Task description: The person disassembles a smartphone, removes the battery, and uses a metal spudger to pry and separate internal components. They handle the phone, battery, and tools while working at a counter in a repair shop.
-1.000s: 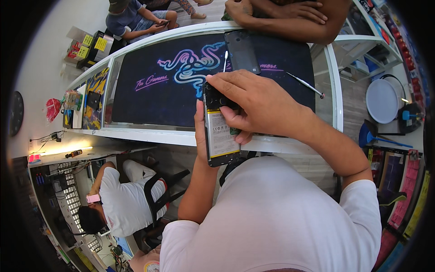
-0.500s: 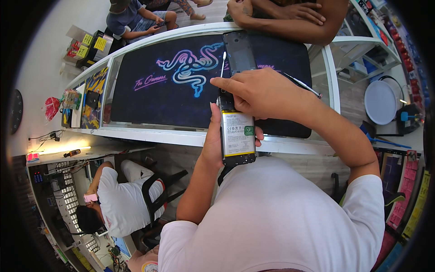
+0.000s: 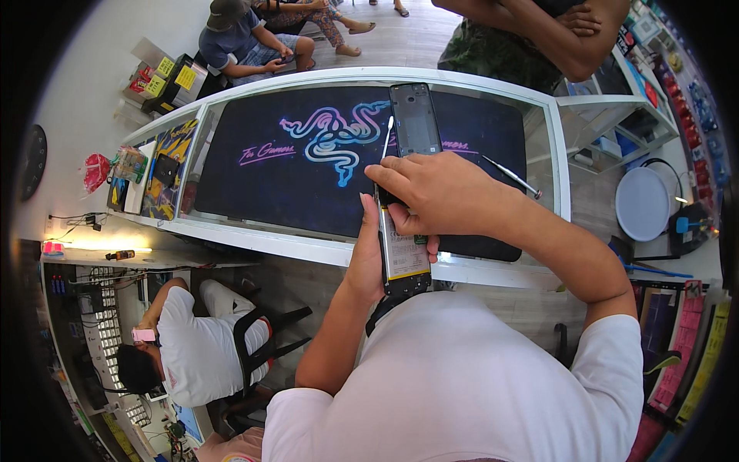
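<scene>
My left hand (image 3: 364, 254) holds an opened phone (image 3: 408, 258) upright along its side, the exposed battery with yellow edging showing. My right hand (image 3: 439, 192) lies over the phone's upper end, index finger and thumb gripping there and hiding that part. Just beyond, on the black patterned mat (image 3: 254, 185), lie a dark phone back cover (image 3: 412, 119) and a thin white-tipped tool (image 3: 389, 135). A screwdriver (image 3: 514, 175) lies to the right of my right hand.
Glass-topped counter frame (image 3: 308, 252). Seated people (image 3: 246, 46) and crossed arms (image 3: 570, 38) are beyond it. A co-worker in white (image 3: 196, 346) sits at a cluttered bench lower left, on a black chair (image 3: 262, 339). A round pale disc (image 3: 643, 204) is at right.
The view has shifted, so the counter sits lower in the picture. My right index finger, stretched over the phone half a second ago, is bent onto its upper end, covering more of the battery.
</scene>
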Available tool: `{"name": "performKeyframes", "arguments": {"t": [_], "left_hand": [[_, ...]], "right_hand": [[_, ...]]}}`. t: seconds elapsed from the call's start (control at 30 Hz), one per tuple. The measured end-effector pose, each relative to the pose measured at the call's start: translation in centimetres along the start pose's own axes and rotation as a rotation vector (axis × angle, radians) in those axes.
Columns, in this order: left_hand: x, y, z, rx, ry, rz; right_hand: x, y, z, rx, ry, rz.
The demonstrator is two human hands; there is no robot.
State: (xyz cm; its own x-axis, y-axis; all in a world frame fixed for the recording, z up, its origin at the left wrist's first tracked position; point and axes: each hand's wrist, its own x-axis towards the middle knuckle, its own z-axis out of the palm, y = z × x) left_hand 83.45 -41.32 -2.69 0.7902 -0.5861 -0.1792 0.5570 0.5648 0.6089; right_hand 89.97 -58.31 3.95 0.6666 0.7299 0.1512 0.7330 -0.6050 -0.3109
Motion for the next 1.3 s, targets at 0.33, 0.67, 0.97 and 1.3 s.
{"name": "performKeyframes", "arguments": {"t": [0.33,0.67,0.97,1.3], "left_hand": [[-0.1,-0.1,-0.3,0.000,0.095,0.019],[0.1,-0.1,-0.5,-0.055,0.091,0.023],[-0.2,0.6,-1.5,-0.205,-0.057,0.021],[-1.9,3.6,-4.4,-0.303,0.048,0.227]], "right_hand": [[1.0,1.0,-0.8,0.089,-0.049,-0.089],[1.6,0.5,0.0,-0.023,-0.078,-0.061],[1.3,3.3,0.0,0.631,0.035,0.209],[-5.7,3.6,4.0,-0.111,0.240,0.134]]}}
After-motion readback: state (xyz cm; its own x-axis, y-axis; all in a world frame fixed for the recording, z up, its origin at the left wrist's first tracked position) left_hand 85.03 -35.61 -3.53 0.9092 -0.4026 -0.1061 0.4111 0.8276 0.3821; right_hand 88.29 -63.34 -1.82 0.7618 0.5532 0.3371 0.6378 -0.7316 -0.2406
